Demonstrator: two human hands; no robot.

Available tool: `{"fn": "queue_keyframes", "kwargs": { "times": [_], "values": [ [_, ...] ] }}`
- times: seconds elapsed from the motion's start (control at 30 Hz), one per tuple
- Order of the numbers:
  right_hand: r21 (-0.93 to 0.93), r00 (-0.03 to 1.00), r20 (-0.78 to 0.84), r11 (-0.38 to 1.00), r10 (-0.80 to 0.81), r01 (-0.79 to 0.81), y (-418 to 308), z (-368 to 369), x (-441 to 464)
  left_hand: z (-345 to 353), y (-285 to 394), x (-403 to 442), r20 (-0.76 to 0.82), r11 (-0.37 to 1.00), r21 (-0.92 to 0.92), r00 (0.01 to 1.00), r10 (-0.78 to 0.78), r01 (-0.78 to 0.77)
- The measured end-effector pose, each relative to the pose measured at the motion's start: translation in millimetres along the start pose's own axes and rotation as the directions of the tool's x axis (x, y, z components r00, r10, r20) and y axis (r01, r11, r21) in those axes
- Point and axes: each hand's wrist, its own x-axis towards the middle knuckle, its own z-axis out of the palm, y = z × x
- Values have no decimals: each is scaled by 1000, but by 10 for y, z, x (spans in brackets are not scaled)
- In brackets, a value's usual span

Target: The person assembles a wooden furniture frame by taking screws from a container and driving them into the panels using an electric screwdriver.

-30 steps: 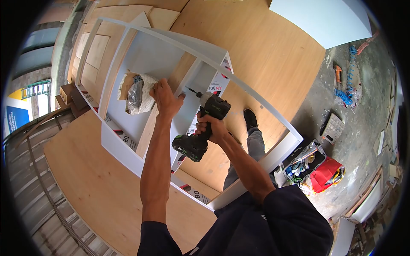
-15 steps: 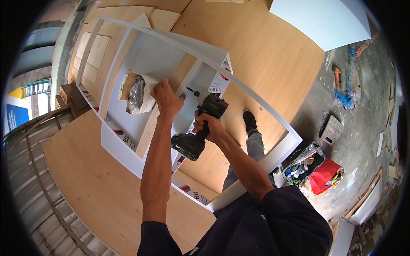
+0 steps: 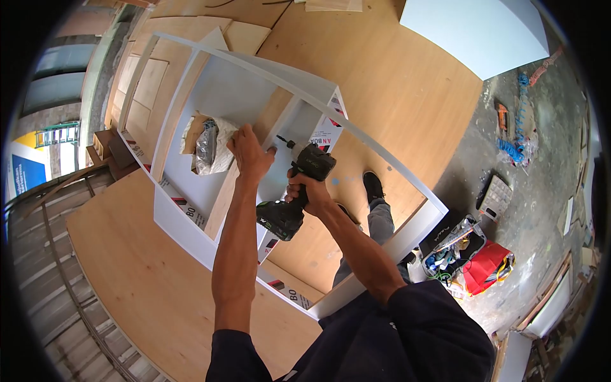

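Note:
My right hand (image 3: 309, 190) is closed around the handle of a black cordless drill (image 3: 312, 162), its bit pointing up and to the left over the white cabinet frame (image 3: 286, 81). My left hand (image 3: 251, 153) lies across the wooden divider (image 3: 272, 114) inside the frame, fingers bent over its left side and thumb on its right. Just left of those fingers sits an open white sack (image 3: 224, 148) with a clear plastic bag of small metal hardware (image 3: 205, 148) in it. My left fingertips are partly hidden.
I stand inside the frame's open bay, one shoe (image 3: 373, 185) on the wooden sheet (image 3: 375, 95). On the concrete floor to the right are a tool box (image 3: 455, 251), a red bag (image 3: 485, 270), a blue coiled hose (image 3: 511, 151) and an orange tool (image 3: 503, 118). A white panel (image 3: 477, 35) lies top right.
The view has shifted slightly. Both hands stay in nearly the same places, with the drill still in my right hand and its bit a little farther from my left hand.

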Motion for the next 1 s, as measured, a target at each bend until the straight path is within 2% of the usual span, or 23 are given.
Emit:
{"fn": "queue_keyframes", "kwargs": {
  "times": [0.27, 0.37, 0.53, 0.63, 0.83, 0.9, 0.93, 0.97, 1.0],
  "values": [
    [-36, 1000, -11, 999, -14, 14, -19, 16, 34, -8, -19, 7, 15, 1000, -10, 1000, -4, 4],
    [32, 1000, -3, 999, 0, 0, 16, -13, 49, 10, -6, 3, 4, 1000, 6, 1000, -8, 8],
    [-79, 999, 1, 996, -43, 43, -3, 33, 25, -9, 18, 22, 9, 999, 6, 999, -32, 31],
    [-53, 1000, 23, 998, -19, 20, -8, 19, 29, -14, 8, 11, -16, 1000, 14, 1000, -15, 15],
    [-54, 999, 53, 999, 3, 0, -64, 19, -6, -30, -46, -25, 52, 1000, 24, 999, 2, -3],
    [-51, 998, 64, 999, -1, 5, -76, 27, -46, 30, -108, -90, 3, 1000, -11, 1000, -7, 7],
    [-38, 998, 63, 999, -3, 5, -65, 19, -64, 60, -188, -120, 51, 992, -75, 994, -95, 98],
    [-45, 996, 89, 999, 8, -4, -41, -88, -65, 219, -465, -124, 84, 950, -252, 982, -168, 184],
    [-60, 996, 92, 998, 21, -15, -7, -61, -90, 185, -503, -187, 75, 946, -257, 980, -183, 196]
  ]
}}
